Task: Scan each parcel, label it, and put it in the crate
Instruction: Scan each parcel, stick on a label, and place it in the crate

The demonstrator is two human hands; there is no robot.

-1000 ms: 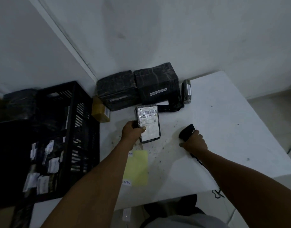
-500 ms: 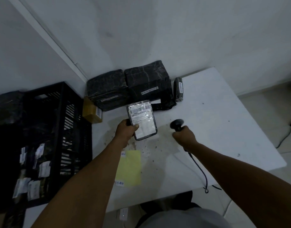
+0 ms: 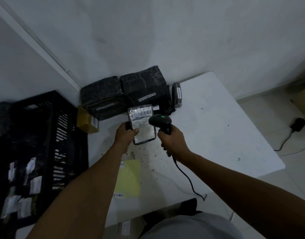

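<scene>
My left hand [image 3: 125,134] grips a small flat parcel [image 3: 142,125] wrapped in clear plastic, its white barcode label facing up, above the white table [image 3: 226,135]. My right hand [image 3: 171,141] grips a black barcode scanner [image 3: 159,120] by the handle. The scanner's head hangs over the parcel's right edge and shows a green light on top. A black slatted crate [image 3: 45,135] stands left of the table with several labelled parcels inside.
Two large black-wrapped parcels [image 3: 103,96] [image 3: 145,90] sit against the wall. A small black parcel [image 3: 176,94] lies right of them, a small brown box [image 3: 86,120] to their left. A yellow sheet [image 3: 129,178] lies near the table's front. The scanner cable [image 3: 184,176] trails off the front edge.
My right hand has lifted the scanner off the table and brought it left, over the parcel. The left hand keeps holding the parcel in about the same place.
</scene>
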